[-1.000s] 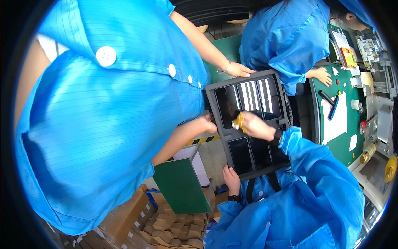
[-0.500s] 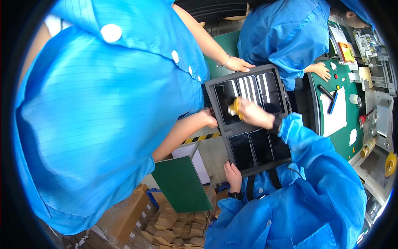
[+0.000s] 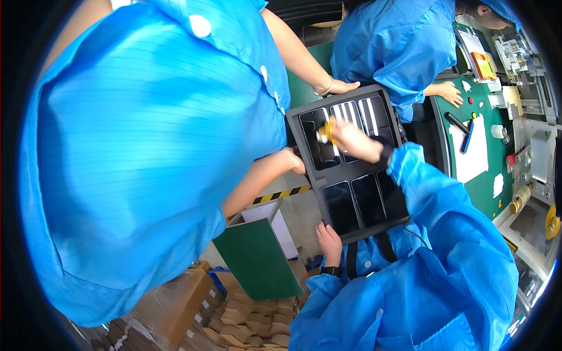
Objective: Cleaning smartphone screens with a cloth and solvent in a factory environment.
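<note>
My right hand (image 3: 355,140) is closed around a small yellow tool with a pale end (image 3: 325,134), blurred, so its exact kind does not show. It hovers over a black tray (image 3: 345,168) in which several glossy black phone-sized panels (image 3: 339,205) lie in two rows. The pale end is over the upper-left panel (image 3: 319,153); whether it touches cannot be made out. At the tray's near left corner, my left hand (image 3: 330,243) grips the edge. A co-worker's two hands (image 3: 339,87) hold the tray's far and left sides.
The co-worker in a blue smock (image 3: 164,164) stands close on the left. Another person (image 3: 398,52) sits at a green bench (image 3: 495,152) with white paper (image 3: 472,158) and a black-and-blue tool. Below are a green-sided box (image 3: 254,257) and brown cardboard pieces (image 3: 252,319).
My right hand with the yellow tool has moved slightly up and left in the picture. The tray and the co-worker's hands sit a little higher in view; my left hand keeps its hold.
</note>
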Demonstrator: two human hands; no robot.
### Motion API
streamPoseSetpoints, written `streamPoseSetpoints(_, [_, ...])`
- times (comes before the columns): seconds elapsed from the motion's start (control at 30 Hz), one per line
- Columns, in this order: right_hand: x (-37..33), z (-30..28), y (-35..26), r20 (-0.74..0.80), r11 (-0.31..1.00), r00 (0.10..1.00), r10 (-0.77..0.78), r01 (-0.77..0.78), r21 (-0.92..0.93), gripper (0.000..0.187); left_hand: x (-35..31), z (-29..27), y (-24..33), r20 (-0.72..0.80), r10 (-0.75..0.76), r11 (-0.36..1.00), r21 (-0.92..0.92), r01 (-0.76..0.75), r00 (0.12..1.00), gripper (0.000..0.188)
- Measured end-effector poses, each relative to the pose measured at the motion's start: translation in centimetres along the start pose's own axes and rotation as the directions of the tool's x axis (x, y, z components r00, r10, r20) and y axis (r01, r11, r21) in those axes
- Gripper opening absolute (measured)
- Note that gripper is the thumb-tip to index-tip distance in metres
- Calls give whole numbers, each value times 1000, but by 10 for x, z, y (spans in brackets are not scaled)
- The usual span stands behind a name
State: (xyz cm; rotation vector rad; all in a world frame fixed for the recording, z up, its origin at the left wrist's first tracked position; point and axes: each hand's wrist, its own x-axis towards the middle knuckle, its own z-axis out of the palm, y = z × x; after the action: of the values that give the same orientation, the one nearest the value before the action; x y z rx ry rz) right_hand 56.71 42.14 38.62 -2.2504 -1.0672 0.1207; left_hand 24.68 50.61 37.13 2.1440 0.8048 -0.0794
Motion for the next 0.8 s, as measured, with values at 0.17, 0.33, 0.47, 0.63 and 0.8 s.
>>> streamPoseSetpoints(0.17, [33, 20, 49, 8, 993, 998, -65, 65, -95, 28, -4, 4, 1, -73, -7, 1000, 24, 9, 997, 28])
streamPoseSetpoints(0.33, [-59, 16, -8, 257, 969, 940, -223, 185, 163, 20, -9, 9, -6, -104, -32, 997, 67, 39, 994, 28])
streamPoseSetpoints(0.47, [-54, -16, 19, 93, 992, 993, -67, 57, 110, 18, -6, 7, -4, -121, -41, 995, 85, 52, 992, 29])
streamPoseSetpoints(0.63, [-3, -17, 88, -33, 993, 992, -121, 121, -2, 24, -8, 6, -2, -116, -47, 991, 118, 61, 992, 29])
streamPoseSetpoints(0.8, [-76, -4, 26, 269, 964, 926, -266, 252, 87, 16, -9, 6, 7, -136, -14, 994, 103, 28, 991, 27])
